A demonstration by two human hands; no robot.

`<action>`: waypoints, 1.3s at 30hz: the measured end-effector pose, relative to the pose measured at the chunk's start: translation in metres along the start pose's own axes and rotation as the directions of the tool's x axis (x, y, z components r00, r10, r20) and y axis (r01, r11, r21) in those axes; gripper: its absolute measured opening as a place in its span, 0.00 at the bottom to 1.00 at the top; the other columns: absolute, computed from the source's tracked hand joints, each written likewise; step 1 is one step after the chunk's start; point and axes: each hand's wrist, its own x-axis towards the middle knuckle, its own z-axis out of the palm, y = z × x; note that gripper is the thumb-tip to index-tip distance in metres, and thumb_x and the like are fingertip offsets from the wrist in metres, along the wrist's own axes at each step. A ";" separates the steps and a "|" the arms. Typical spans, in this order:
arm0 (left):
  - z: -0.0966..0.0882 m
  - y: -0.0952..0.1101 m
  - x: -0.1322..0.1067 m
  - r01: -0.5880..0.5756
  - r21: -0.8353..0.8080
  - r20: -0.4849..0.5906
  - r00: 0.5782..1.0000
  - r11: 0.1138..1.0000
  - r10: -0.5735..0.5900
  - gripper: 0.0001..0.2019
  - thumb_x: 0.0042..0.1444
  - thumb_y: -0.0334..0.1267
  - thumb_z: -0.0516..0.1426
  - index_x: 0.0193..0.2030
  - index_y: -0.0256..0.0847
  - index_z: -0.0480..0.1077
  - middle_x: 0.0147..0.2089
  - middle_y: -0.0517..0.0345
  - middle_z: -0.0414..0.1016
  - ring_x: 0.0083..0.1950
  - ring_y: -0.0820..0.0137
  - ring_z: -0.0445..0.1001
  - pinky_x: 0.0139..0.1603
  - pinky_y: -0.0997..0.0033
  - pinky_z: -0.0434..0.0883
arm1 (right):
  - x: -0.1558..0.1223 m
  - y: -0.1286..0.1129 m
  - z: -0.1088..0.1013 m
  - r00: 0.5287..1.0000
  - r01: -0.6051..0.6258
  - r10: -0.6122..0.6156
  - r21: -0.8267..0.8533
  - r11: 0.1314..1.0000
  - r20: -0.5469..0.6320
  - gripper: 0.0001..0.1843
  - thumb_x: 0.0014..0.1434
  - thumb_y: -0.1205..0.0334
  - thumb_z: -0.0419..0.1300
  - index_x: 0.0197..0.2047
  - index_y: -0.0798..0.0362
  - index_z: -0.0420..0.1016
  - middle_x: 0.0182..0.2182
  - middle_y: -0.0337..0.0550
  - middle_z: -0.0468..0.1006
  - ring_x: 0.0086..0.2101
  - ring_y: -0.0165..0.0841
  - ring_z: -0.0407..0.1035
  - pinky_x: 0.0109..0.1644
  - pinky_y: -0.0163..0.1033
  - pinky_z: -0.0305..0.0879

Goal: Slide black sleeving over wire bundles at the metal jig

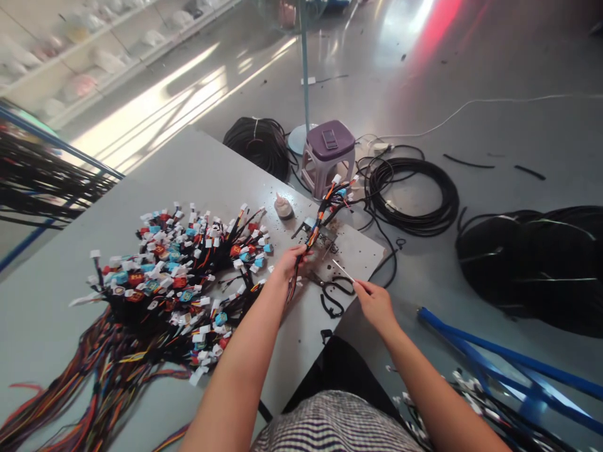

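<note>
Over the worktop [183,169], the left hand [289,263] is grasping the wire bundle [313,237] in curled fingers while the right hand [377,304] is pinching a thin white stick [343,271], so good work is probably depending on holding the bundle steady and guiding the stick lightly.

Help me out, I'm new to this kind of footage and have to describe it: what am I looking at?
There is no machine here, just a person's two bare hands. The single picture comes from a camera worn on the head, looking forward and down, so the arms reach in from the bottom.

The left hand grips a wire bundle. The right hand holds a thin white stick.

On the table lie a big pile of wires with white, blue and red connectors, a small bottle and black-handled scissors. Beyond the table is a purple-topped stool.
</note>
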 end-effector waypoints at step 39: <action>0.017 -0.020 -0.014 -0.305 0.178 -0.174 0.926 0.936 0.335 0.18 0.48 0.51 0.63 0.29 0.34 0.75 0.21 0.60 0.69 0.19 0.79 0.55 0.22 0.75 0.50 | 0.052 -0.040 0.069 0.912 -0.378 0.261 0.398 0.836 0.318 0.25 0.50 0.37 0.58 0.32 0.54 0.69 0.13 0.28 0.53 0.14 0.24 0.47 0.17 0.29 0.42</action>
